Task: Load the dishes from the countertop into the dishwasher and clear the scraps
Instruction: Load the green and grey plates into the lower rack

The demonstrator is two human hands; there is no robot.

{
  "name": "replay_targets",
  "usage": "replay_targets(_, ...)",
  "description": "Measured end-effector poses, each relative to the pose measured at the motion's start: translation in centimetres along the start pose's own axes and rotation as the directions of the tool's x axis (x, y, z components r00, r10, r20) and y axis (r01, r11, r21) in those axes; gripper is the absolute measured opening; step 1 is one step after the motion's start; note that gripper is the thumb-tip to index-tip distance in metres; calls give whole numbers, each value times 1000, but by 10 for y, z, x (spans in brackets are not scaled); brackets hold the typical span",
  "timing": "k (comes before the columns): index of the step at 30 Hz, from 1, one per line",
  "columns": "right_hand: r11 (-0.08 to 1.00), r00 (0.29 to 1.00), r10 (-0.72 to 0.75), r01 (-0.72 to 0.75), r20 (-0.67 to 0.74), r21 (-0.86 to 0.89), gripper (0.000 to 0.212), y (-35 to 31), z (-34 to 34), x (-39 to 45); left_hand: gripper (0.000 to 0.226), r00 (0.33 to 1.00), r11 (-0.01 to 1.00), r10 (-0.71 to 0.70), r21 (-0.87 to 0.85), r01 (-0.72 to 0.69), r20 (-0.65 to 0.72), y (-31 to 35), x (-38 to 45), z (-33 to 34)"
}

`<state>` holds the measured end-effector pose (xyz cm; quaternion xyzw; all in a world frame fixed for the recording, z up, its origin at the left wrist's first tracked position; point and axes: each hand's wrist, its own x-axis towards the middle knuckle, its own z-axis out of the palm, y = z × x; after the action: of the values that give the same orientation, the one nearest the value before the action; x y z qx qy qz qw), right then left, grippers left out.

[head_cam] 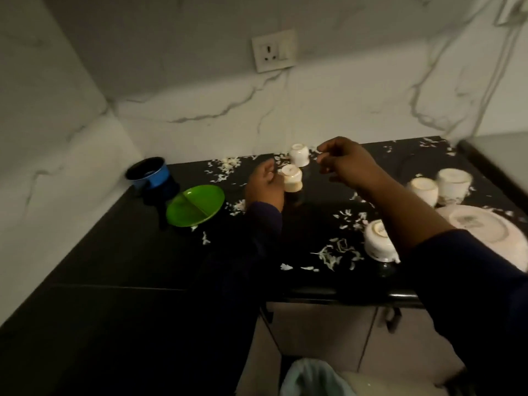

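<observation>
My left hand (264,185) grips a small white cup (291,178), held upside down just above the black countertop (114,252). A second white cup (299,154) sits inverted behind it near the wall. My right hand (343,161) hovers beside that cup with its fingers curled; whether it pinches a scrap I cannot tell. More inverted white cups (423,190) (454,184) (378,241) and a white plate (485,230) lie at the right. White scraps (334,252) are scattered over the counter.
A green divided plate (195,205) and a blue pot (150,172) stand at the left near the corner. A wall socket (274,50) is above. Below the counter edge is a bin with a pale liner (311,378) and cabinet doors (323,332).
</observation>
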<state>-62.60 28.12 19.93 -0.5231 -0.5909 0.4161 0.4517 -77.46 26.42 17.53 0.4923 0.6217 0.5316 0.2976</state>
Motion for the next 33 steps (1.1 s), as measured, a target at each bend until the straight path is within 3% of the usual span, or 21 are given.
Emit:
replay_targets(7,996,972,49,-30,229,-87,21,11,77,26,39,979,960,-166,206,189,-123,-56,29,-76)
replay_targets(13,951,920,74,52,385,-305,30,28,156,59,38,914,910,-350,155,383,-204,-100,57,-124)
replay_targets(20,721,810,62,368,583,-587,50,62,254,106,37,883,903,-359,126,411,-302,-135,93,-153)
replay_targets(28,357,677,69,669,733,-652,40,89,315,123,35,851,909,-347,80,408,-393,-165,119,-170)
replay_targets(31,322,691,54,671,721,-667,30,89,318,126,36,845,912,-343,70,404,-410,-171,119,-175)
replay_targets(33,356,719,39,639,694,-682,28,90,314,127,35,837,912,-338,67,404,-431,-172,120,-179)
